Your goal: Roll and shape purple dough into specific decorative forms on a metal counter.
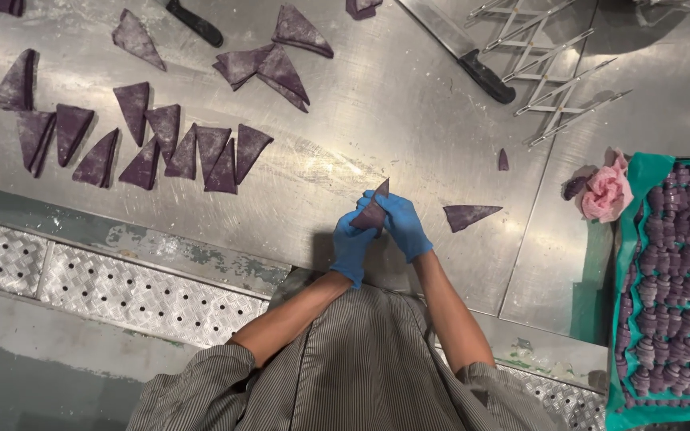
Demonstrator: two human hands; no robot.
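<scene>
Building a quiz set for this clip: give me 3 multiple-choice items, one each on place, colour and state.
1. Where is the tray of rolled dough pieces?
A. right edge of the picture
B. top left corner
C. under the knife

2. What colour are the gloves?
A. white
B. blue
C. black

3. What state is the dough triangle in the hands?
A. flat on the table
B. held up between both hands
C. already in the tray

Key: 1 A, the tray with its teal liner runs down the right edge. 2 B, left hand and right hand both wear blue gloves. 3 B, the dough triangle is pinched between both hands above the table.
</scene>
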